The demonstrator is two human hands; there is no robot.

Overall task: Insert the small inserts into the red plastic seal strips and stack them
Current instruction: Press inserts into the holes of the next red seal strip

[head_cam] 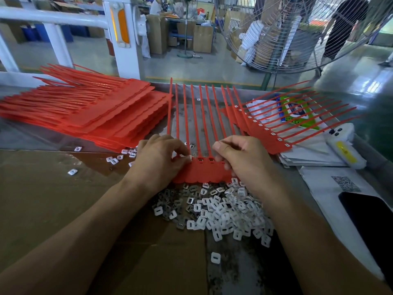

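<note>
Red seal strip sheet [202, 171] lies flat at centre of the bench, its tab edge toward the near side and its tails fanned away to the far side. Left hand [158, 158] covers the sheet's left end, fingers curled, thumb and fingertip pinching at the top edge of the tabs; whether a small insert sits in the pinch cannot be told. Right hand [244, 156] is curled over the right end of the same sheet, gripping it at the tab row. Two tab slots show between the hands.

Loose insert pile [214, 211] lies just near of the sheet's scalloped edge, touching it, between the forearms. A few stray inserts [114, 160] sit left of the left hand.

Stacked strips [85, 111] far left, close to the sheet's leftmost tail. Another strip sheet [268, 133] lies far right on papers [308, 154], its corner just beside the right hand. Bare cardboard [53, 199] lies open near left. Dark phone [370, 220] near right.
</note>
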